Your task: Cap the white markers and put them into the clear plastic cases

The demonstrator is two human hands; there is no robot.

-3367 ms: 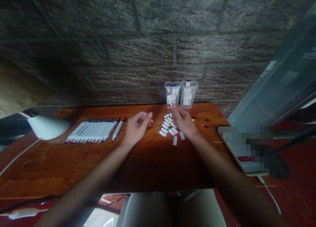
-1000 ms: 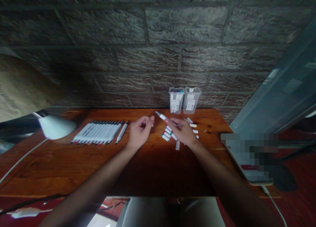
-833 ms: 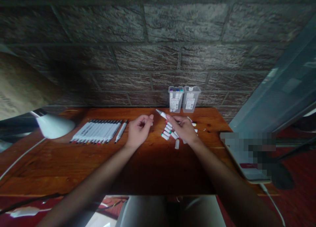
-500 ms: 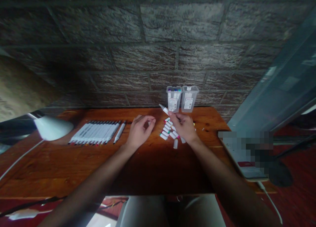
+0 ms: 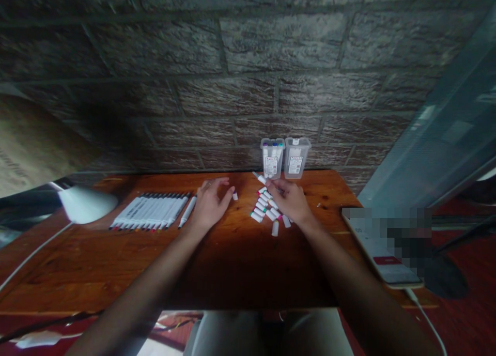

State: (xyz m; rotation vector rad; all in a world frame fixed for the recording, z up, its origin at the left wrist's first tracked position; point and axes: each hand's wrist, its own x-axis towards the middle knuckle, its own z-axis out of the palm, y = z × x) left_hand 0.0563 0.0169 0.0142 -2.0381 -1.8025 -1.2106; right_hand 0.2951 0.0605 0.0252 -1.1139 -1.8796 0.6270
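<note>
My right hand (image 5: 291, 201) grips a white marker (image 5: 260, 178) whose tip points up and left, toward the plastic boxes. Under that hand lie several white marker caps (image 5: 262, 209) with coloured ends. My left hand (image 5: 209, 203) rests on the wooden table (image 5: 232, 252) with its fingers spread; a small white cap (image 5: 234, 196) lies at its fingertips. Left of it is a single marker (image 5: 187, 212), then a tidy row of several markers (image 5: 149, 211).
Two clear plastic marker boxes (image 5: 285, 157) stand against the brick wall; the left one holds markers. A white lamp head (image 5: 87, 205) with its cable sits at the left. A flat device (image 5: 382, 247) with a cable lies on the right edge of the table.
My left hand has opened and lowered onto the table, leaving a small cap at its fingertips. My right hand has swung the marker lower and nearer the boxes.
</note>
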